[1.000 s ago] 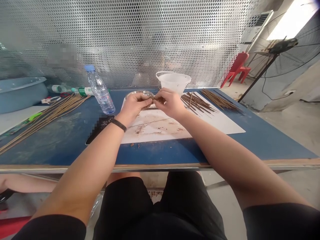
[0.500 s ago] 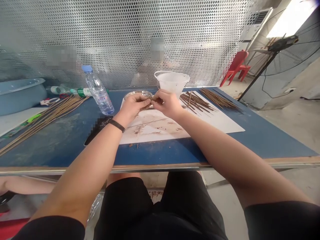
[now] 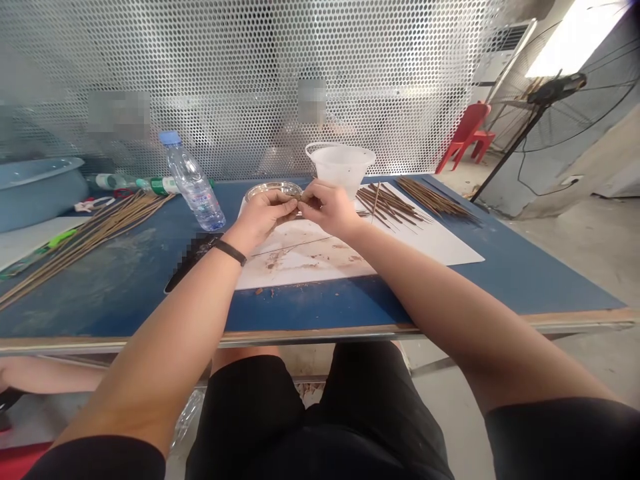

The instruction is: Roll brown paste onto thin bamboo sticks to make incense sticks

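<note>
My left hand (image 3: 265,212) and my right hand (image 3: 329,205) meet over the white sheet (image 3: 430,243), fingertips pinched together. Between them is a small brown lump (image 3: 299,198), mostly hidden by the fingers, so its exact kind cannot be made out. Just behind my left hand sits a clear round dish (image 3: 274,187). A translucent white plastic bucket (image 3: 343,164) stands beyond my right hand. On the sheet to the right lie several thin sticks coated in brown (image 3: 395,207). One thin bare stick (image 3: 295,245) lies across the brown-smeared paper below my hands.
A water bottle (image 3: 194,183) and a dark phone-like object (image 3: 193,263) are left of the sheet. Long thin sticks (image 3: 85,237) and a blue basin (image 3: 37,193) lie farther left. Another stick bundle (image 3: 435,199) is at right. A perforated metal panel (image 3: 225,80) rises behind the table.
The view has shifted slightly. Both hands stay together at the same spot over the sheet, fingers still pinching, with only small finger movement.
</note>
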Motion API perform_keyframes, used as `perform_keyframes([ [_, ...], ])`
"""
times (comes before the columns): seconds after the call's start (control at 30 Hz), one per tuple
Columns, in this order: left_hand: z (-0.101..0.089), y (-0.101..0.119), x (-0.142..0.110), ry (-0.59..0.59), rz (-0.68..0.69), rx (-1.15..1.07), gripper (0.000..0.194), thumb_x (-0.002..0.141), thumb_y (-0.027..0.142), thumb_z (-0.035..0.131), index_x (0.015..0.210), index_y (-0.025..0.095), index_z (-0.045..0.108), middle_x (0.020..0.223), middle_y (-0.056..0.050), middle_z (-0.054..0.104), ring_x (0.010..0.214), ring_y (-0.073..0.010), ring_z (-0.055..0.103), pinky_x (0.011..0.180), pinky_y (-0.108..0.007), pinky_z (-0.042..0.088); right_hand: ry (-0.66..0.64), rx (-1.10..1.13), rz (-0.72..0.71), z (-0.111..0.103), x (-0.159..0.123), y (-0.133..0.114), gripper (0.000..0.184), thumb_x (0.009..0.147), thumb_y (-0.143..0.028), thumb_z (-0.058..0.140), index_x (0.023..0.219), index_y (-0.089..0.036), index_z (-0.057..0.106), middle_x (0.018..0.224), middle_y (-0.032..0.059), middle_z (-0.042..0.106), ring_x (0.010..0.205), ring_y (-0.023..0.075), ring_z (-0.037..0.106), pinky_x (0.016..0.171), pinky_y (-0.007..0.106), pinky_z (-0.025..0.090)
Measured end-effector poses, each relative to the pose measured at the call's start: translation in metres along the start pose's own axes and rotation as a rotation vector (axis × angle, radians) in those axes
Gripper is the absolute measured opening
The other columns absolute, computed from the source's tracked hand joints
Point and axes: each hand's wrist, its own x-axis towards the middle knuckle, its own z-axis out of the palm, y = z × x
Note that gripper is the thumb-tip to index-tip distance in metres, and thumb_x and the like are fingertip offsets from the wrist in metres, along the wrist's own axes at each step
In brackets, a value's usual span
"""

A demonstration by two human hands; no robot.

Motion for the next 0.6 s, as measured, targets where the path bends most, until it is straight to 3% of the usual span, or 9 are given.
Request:
perform_keyframes([
  [0.2, -0.0002, 0.0031, -0.0021, -0.027, -0.004, 0.022, 0.039, 0.064, 0.043, 0.105, 0.074, 0.017, 0.077, 0.078, -0.001, 0.067, 0.081, -0.016, 0.065, 0.089, -0.038, 0.057, 0.017, 0.073, 0.114, 0.0015, -0.0005, -0.007, 0.018, 0.088, -0.027, 0.066, 0.076, -0.025, 0.052, 0.079, 0.0013, 0.06, 0.076, 0.0181, 0.053, 0.072, 0.035, 0.048],
  [0.37, -0.0004, 0.0027, -0.001, 0.004, -0.016, -0.047, 0.033, 0.068, 0.035, 0.103, 0.076, 0.017, 0.075, 0.078, -0.001, 0.068, 0.079, -0.0141, 0.065, 0.088, -0.035, 0.056, 0.045, 0.175, 0.207, 0.0014, -0.0015, -0.0041, 0.021, 0.093, -0.039, 0.07, 0.081, -0.024, 0.063, 0.084, 0.0028, 0.066, 0.079, 0.0195, 0.059, 0.073, 0.037, 0.05],
  [0.6, 0.0007, 0.0028, -0.0009, 0.07, -0.095, -0.117, 0.026, 0.077, 0.027, 0.099, 0.087, 0.016, 0.078, 0.088, -0.004, 0.075, 0.088, -0.0158, 0.073, 0.097, -0.036, 0.059, 0.04, 0.327, 0.32, 0.0, -0.0032, -0.0018, 0.024, 0.086, -0.046, 0.078, 0.089, -0.022, 0.076, 0.091, 0.0055, 0.073, 0.083, 0.021, 0.067, 0.076, 0.039, 0.057],
])
